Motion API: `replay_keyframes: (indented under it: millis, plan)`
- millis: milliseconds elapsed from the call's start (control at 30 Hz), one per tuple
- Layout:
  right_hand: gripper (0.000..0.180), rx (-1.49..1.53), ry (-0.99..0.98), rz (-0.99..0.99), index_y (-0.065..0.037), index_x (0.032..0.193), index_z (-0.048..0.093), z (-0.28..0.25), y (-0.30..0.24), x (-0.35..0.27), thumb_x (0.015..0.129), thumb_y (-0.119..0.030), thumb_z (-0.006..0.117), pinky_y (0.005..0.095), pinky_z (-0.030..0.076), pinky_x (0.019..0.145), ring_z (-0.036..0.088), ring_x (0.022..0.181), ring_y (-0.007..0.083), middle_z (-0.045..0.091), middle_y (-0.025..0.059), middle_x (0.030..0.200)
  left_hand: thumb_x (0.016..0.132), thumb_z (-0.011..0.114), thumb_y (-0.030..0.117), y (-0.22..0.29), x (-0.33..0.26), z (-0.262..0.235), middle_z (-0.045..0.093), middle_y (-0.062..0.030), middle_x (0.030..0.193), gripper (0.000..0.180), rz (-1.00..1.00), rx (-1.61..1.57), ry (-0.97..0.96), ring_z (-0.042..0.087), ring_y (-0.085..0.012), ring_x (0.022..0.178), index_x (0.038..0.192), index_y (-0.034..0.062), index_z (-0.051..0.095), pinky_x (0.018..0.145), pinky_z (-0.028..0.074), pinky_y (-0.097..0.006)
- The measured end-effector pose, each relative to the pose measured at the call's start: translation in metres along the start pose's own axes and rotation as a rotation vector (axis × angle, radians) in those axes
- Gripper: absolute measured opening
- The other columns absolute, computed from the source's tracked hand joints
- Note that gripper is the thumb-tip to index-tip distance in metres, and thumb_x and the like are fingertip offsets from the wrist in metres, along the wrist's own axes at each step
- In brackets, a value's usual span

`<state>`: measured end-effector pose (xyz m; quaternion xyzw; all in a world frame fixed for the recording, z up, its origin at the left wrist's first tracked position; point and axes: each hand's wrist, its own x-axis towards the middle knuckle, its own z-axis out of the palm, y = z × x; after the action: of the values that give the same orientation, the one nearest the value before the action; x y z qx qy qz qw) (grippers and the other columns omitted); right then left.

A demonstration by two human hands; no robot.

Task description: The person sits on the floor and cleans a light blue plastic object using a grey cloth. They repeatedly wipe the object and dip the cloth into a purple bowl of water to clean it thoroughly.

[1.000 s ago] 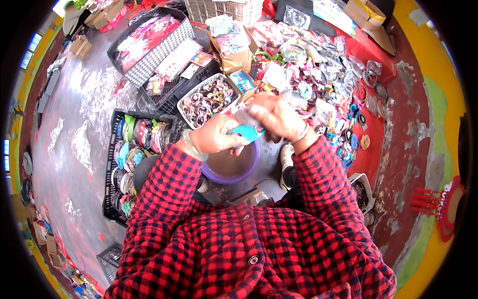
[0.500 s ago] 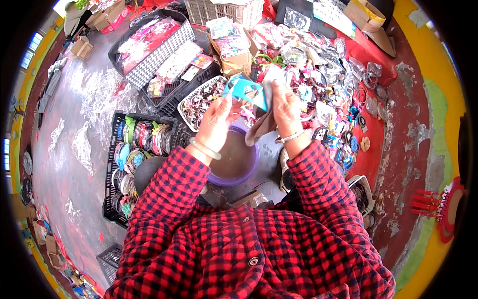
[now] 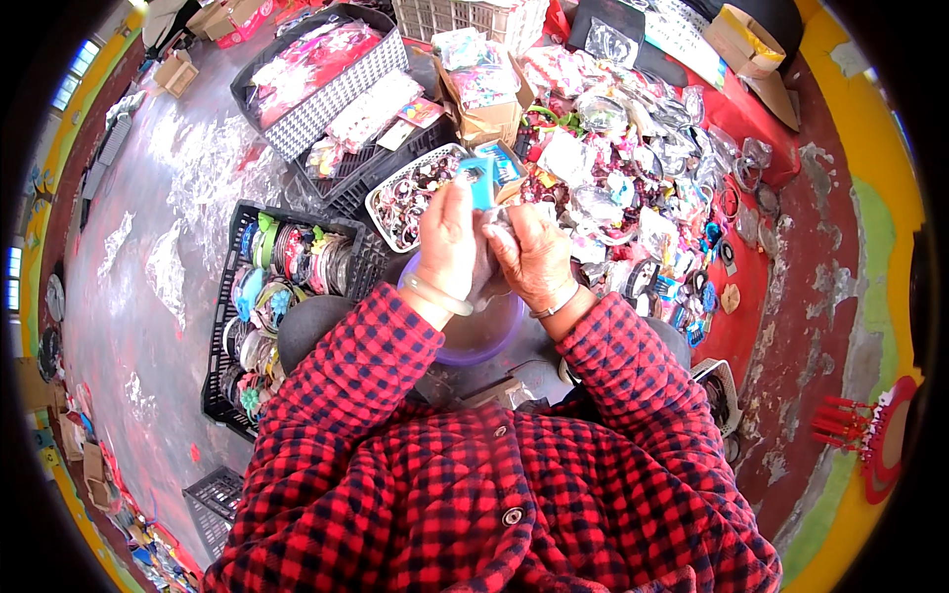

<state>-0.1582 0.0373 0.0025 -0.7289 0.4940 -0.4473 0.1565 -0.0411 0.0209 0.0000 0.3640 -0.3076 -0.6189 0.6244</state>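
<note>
Both hands meet over a purple basin (image 3: 504,336) of murky water. My left hand (image 3: 447,242) is closed on a turquoise card (image 3: 477,181), whose upper part sticks up past the fingers. A grey-brown cloth (image 3: 486,277) is gripped in my right hand (image 3: 539,255); it is pressed against the card's lower part and hangs down between my palms. The hands hide much of the card and the cloth.
A black crate (image 3: 222,381) of headbands stands left of the basin. Beyond are a white basket (image 3: 374,212) of small accessories and a cardboard box (image 3: 494,124). A heap of packaged accessories (image 3: 643,163) covers the red sheet (image 3: 746,296) to the right.
My hands have drawn closer together and lower. The cloth, earlier held beside the card's right edge, now wraps against its lower part, and the card is turned more side-on.
</note>
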Motion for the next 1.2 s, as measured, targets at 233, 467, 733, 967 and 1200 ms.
replay_keyframes:
  millis: [233,467,733,967,1200]
  plan:
    - [0.019,0.402,0.214,0.373,-0.004,0.082,0.057,0.002,0.016,0.014,0.086,-0.022,0.059,0.0311,0.044,0.052,0.058,0.056,0.0219,0.058,0.015,0.065,0.096,0.043,0.021,-0.006,-0.013,0.009,0.057,-0.004,0.074,0.026,0.379,0.568,-0.183,0.048,-0.0092,0.068,0.091,-0.0006,0.057,0.062,0.042,-0.025]
    - [0.021,0.083,-0.002,0.113,-0.006,0.077,0.054,0.003,-0.004,-0.001,0.082,-0.024,0.061,0.0401,0.045,0.056,0.056,0.063,0.0358,0.056,0.0172,0.068,0.096,0.041,0.023,-0.001,0.008,-0.007,0.055,0.001,0.082,0.025,0.123,0.119,-0.072,0.049,-0.0057,0.072,0.092,0.0039,0.056,0.066,0.042,-0.023]
    - [0.017,0.33,0.197,0.313,-0.003,0.079,0.056,0.0,0.0,0.011,0.086,-0.019,0.057,0.0344,0.044,0.053,0.055,0.055,0.0256,0.056,0.0152,0.063,0.097,0.039,0.022,0.004,-0.014,0.002,0.052,0.0013,0.073,0.028,0.259,0.557,-0.209,0.044,-0.0056,0.068,0.087,0.002,0.055,0.06,0.039,-0.022]
    - [0.021,0.452,0.1,0.368,-0.003,0.082,0.056,0.01,0.012,0.003,0.086,-0.024,0.057,0.0334,0.044,0.057,0.058,0.061,0.0237,0.06,0.0157,0.073,0.096,0.041,0.023,-0.004,-0.005,0.003,0.055,-0.0061,0.067,0.031,0.312,0.511,-0.122,0.049,-0.0104,0.061,0.081,-0.001,0.055,0.057,0.042,-0.027]
    - [0.025,0.319,0.123,0.388,-0.002,0.08,0.054,0.007,-0.003,0.001,0.085,-0.026,0.059,0.0366,0.045,0.056,0.057,0.059,0.0309,0.056,0.0201,0.069,0.096,0.04,0.023,-0.005,0.0,-0.001,0.051,-0.0028,0.065,0.029,0.308,0.471,-0.148,0.043,-0.0091,0.059,0.082,0.0006,0.054,0.055,0.039,-0.027]
